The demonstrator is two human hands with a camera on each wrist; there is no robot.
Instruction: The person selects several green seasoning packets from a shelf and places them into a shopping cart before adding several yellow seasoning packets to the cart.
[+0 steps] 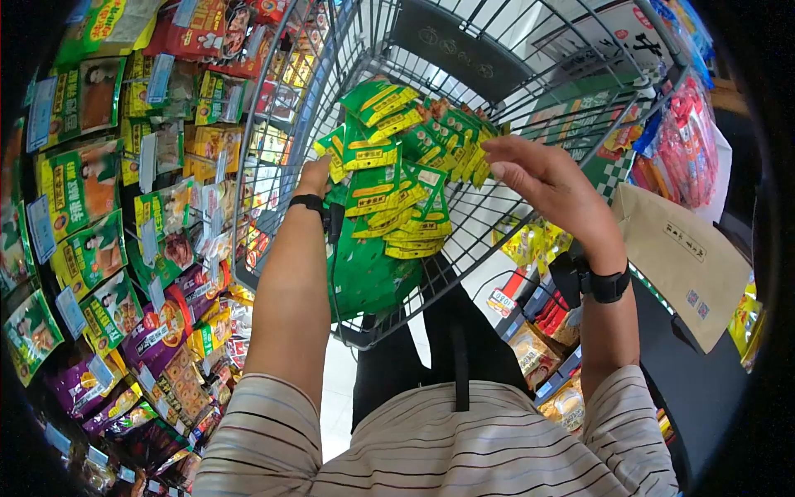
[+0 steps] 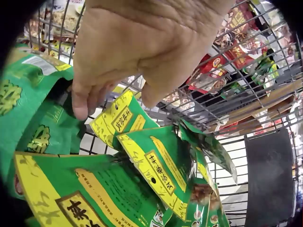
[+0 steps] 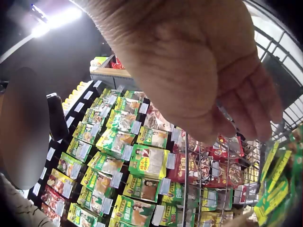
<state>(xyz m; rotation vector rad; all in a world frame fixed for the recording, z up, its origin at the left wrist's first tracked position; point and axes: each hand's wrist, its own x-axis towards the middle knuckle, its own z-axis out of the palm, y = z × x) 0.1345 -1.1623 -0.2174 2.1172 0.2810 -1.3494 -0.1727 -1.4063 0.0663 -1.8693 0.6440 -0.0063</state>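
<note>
— Left hand?
— Gripping a fan of green packets, held over the wire cart.
— Right hand?
— Fingers relaxed, touching the fan's right edge, holding nothing.

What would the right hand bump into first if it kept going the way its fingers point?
Most likely the fan of green packets above the shopping cart. The right hand points left toward them, its fingers close to their edge. Depth is unclear, so contact is uncertain.
</note>
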